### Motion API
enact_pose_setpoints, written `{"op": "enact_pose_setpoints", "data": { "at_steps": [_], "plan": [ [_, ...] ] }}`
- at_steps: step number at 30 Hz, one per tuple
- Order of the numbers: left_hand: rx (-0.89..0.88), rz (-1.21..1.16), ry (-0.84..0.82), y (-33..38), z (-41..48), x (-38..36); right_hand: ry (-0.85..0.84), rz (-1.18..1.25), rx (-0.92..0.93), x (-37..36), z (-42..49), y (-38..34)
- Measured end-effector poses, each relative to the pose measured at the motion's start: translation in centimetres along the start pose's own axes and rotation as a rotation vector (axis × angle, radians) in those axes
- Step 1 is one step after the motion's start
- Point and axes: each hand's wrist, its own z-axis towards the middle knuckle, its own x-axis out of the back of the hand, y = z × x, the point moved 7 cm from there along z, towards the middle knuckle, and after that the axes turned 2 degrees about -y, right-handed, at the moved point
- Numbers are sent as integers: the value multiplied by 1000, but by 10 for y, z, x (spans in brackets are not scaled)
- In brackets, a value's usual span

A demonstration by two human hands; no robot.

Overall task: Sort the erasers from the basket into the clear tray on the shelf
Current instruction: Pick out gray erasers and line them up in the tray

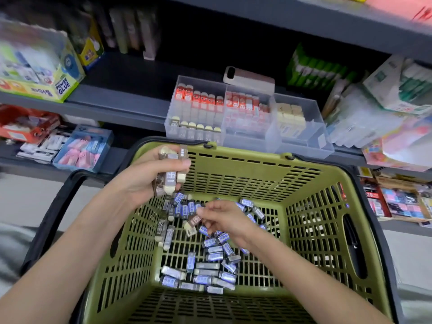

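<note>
A green slatted basket (245, 169) holds several loose erasers (210, 265) in blue-and-silver and brown sleeves. My left hand (145, 176) hovers over the basket's far left corner, shut on a bunch of brown-sleeved erasers (171, 174). My right hand (224, 218) is down inside the basket, its fingertips pinching one brown-sleeved eraser (195, 220) just above the pile. Behind the basket, on the grey shelf, stands the clear tray (304, 146); its compartments hold rows of red-sleeved, brown-sleeved and cream erasers.
A phone (249, 79) lies behind the tray. A yellow glue box (46, 85) stands at the left of the shelf, green and white packs at the right. A blue box (81, 148) of pink and blue erasers sits on the lower shelf, left. The basket has black handles (53, 206).
</note>
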Motion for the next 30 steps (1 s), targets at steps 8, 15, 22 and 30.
{"op": "enact_pose_setpoints", "data": {
  "at_steps": [8, 15, 22, 30],
  "plan": [
    [-313, -330, -9, 66, 15, 1, -43, 221, 238, 26, -48, -122],
    [-414, -524, 234, 80, 35, 26, 2, 350, 115, 20, -26, -168],
    [-389, -497, 255, 73, 43, 40, 367, -336, 242, 26, 10, -219],
    [-364, -505, 263, 70, 38, 37, 353, -594, 40, 3, 46, -229]
  ]
}}
